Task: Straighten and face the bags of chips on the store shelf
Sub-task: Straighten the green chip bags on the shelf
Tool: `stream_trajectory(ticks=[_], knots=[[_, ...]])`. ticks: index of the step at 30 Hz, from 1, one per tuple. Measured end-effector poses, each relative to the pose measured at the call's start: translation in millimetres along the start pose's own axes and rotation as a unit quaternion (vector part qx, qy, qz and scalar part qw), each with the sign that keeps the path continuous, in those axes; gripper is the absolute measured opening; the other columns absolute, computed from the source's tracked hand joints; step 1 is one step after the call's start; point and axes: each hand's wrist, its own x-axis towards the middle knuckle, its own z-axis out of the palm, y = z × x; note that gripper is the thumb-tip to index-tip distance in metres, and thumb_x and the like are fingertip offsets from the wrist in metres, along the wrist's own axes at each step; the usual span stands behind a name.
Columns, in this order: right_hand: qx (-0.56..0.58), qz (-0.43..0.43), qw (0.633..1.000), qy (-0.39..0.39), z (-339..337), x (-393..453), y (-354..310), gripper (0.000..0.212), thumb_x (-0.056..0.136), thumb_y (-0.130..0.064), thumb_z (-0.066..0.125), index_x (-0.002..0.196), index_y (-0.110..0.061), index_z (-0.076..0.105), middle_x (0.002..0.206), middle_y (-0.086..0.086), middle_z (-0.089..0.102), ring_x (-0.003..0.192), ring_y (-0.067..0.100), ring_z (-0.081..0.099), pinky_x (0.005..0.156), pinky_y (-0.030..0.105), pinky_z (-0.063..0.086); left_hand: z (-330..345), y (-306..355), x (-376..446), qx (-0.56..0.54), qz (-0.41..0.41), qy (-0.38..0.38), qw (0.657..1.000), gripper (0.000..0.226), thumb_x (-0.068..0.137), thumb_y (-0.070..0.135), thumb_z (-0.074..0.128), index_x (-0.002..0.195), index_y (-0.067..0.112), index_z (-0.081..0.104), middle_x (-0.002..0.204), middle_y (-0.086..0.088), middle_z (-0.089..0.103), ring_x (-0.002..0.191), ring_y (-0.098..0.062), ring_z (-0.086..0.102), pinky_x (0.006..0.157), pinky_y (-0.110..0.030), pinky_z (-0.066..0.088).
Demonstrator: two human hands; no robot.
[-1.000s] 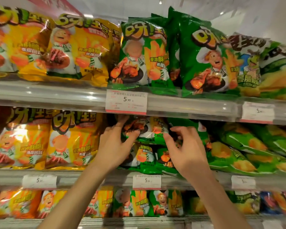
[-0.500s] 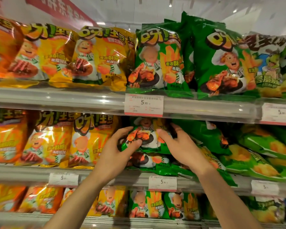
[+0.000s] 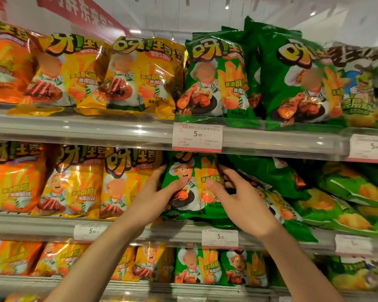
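On the middle shelf (image 3: 140,227), just right of the row of yellow chip bags (image 3: 122,182), a green chip bag (image 3: 190,184) now stood upright with its chef picture facing out, where half a second earlier it had sat lower and partly turned among the slumped green packs. The left hand (image 3: 159,192) gripped the bag's left edge, fingers curled behind it and the thumb pressed across the front. The right hand (image 3: 236,197) was at the bag's right edge with its fingers spread and only loosely bent; the thumb touched the front panel, but whether the other fingers actually pinched the bag or merely steadied it could not be told. Over the last second both hands had risen from the lower part of the pile and drawn this one bag up and forward toward the shelf's front edge, above the price tag (image 3: 219,237). That seemed to mean one facing in the green section was nearly done, needing only to be set down square. To its right, the fallen green bags (image 3: 282,205) lay tilted and overlapping toward the shelf's right end, so most of the straightening there looked undone. The upper shelf (image 3: 96,129) already looked fairly orderly, its bags standing face out.
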Motion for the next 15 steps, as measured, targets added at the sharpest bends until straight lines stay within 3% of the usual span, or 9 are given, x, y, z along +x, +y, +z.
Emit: stream_trajectory(ticks=[2,5,9,13,15], knots=[[-0.028,-0.009,0.999,0.041,-11,-5,2,0.068,0.090,-0.070,0.046,0.148,-0.036,0.043,0.134,-0.014,0.051,0.117,0.007,0.056,0.103,0.036,0.048,2,0,-3,-0.010,0.005,0.009,1.000,0.047,0.092,0.036,0.066,0.132,0.042,0.042,0.105,0.024,0.061,0.081,0.012,0.067,0.059,-0.006,0.050],[-0.139,-0.017,0.980,0.138,-36,-7,19,0.055,0.096,-0.054,0.050,0.142,-0.024,0.052,0.137,-0.003,0.047,0.131,0.014,0.040,0.114,0.034,0.034,4,0,-3,-0.011,0.011,0.014,1.000,0.064,0.090,0.039,0.067,0.147,0.035,0.038,0.112,0.020,0.061,0.094,0.005,0.065,0.061,-0.009,0.052],[-0.273,-0.004,0.930,0.248,-63,0,56,0.054,0.094,-0.038,0.063,0.138,-0.009,0.053,0.140,0.022,0.046,0.134,0.038,0.035,0.109,0.051,0.033,6,5,-2,-0.005,0.009,0.017,1.000,0.069,0.090,0.039,0.068,0.151,0.032,0.035,0.114,0.016,0.064,0.088,0.004,0.068,0.060,-0.010,0.053],[-0.281,0.101,0.934,0.194,-82,15,82,0.087,0.088,-0.041,0.071,0.155,-0.009,0.027,0.160,0.021,0.027,0.147,0.039,0.028,0.116,0.050,0.030,10,8,-3,0.001,0.004,0.023,1.000,0.071,0.089,0.041,0.068,0.151,0.032,0.035,0.110,0.018,0.064,0.079,0.007,0.070,0.056,-0.009,0.052],[-0.262,0.111,0.944,0.164,-83,18,87,0.088,0.087,-0.038,0.072,0.156,-0.009,0.025,0.155,0.021,0.037,0.140,0.039,0.040,0.111,0.048,0.040,11,9,-3,0.002,0.005,0.028,1.000,0.070,0.090,0.041,0.068,0.151,0.032,0.034,0.108,0.019,0.063,0.077,0.009,0.069,0.054,-0.008,0.050]])
